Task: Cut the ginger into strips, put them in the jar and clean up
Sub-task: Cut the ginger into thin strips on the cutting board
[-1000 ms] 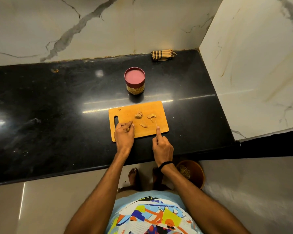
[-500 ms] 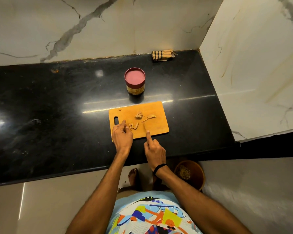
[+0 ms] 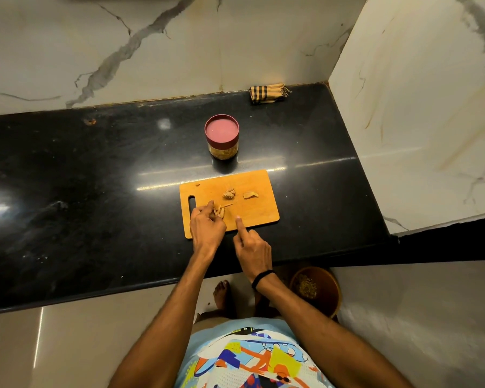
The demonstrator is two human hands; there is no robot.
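Note:
An orange cutting board (image 3: 259, 212) lies on the black counter (image 3: 95, 191). My left hand (image 3: 206, 228) has its fingertips curled on a few pale ginger strips (image 3: 220, 212) near the board's left side. My right hand (image 3: 252, 245) sits just right of it, index finger stretched forward and the other fingers curled round a thin knife whose blade hardly shows. A ginger chunk (image 3: 229, 193) and a slice (image 3: 250, 194) lie apart on the board's far half. The jar (image 3: 222, 137), closed with a dark red lid, stands behind the board.
A striped folded cloth (image 3: 266, 93) lies at the back against the marble wall. A marble side wall (image 3: 417, 121) bounds the counter on the right. A brown bin (image 3: 315, 289) with scraps stands on the floor beside my bare feet.
My right hand slid left along the board's near edge toward my left hand. Ginger pieces that lay mid-board are now gathered at my left fingertips.

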